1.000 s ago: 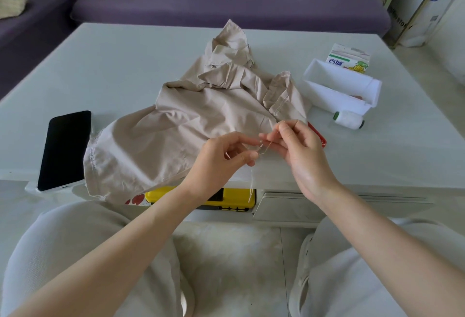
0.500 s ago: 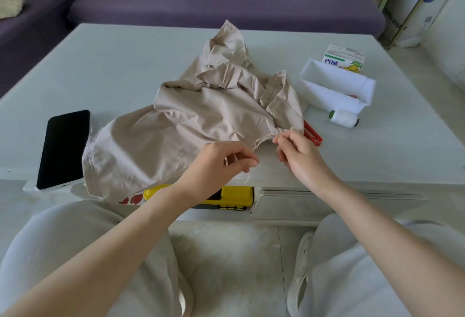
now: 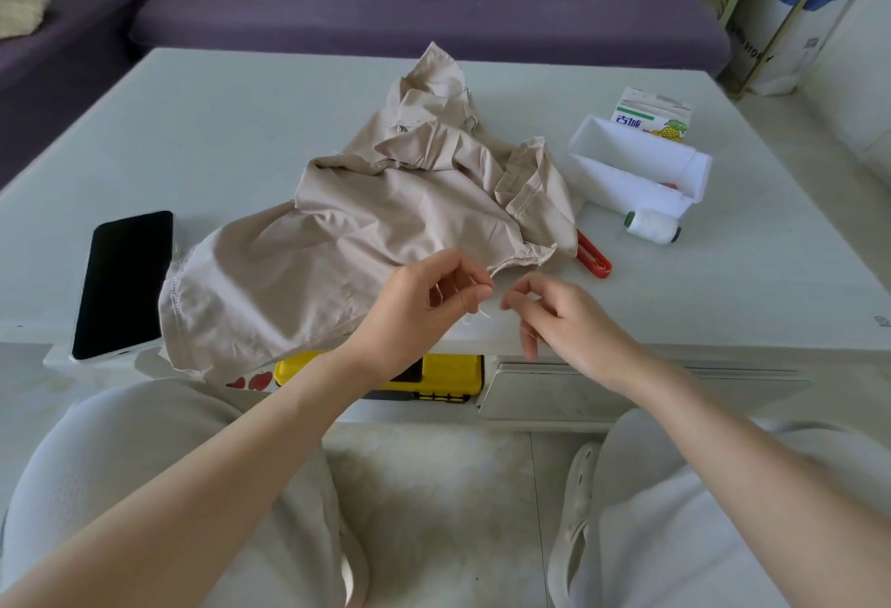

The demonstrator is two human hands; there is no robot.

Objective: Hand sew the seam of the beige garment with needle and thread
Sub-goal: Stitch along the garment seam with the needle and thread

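The crumpled beige garment [image 3: 385, 221] lies on the pale table [image 3: 217, 139], its near edge hanging over the front. My left hand [image 3: 424, 308] hovers over the garment's near right corner, fingers curled, thumb and forefinger pinching a thin white thread [image 3: 475, 318]. My right hand [image 3: 564, 323] is close beside it at the table's front edge, its fingertips pinched on the same thread. The thread loops between the two hands. The needle is too small to make out. A white thread spool [image 3: 651, 226] lies on its side to the right.
A red-handled small tool [image 3: 594, 260] lies by the garment's right edge. Behind the spool stand a white open box [image 3: 627, 173] and a drink carton [image 3: 651, 113]. A black phone [image 3: 125, 279] lies at the left. A yellow case [image 3: 453, 373] sits under the table. A purple sofa is behind.
Both hands have come down from in front of the garment to the table's front edge. My right hand left the garment's corner and drew in toward my left hand.
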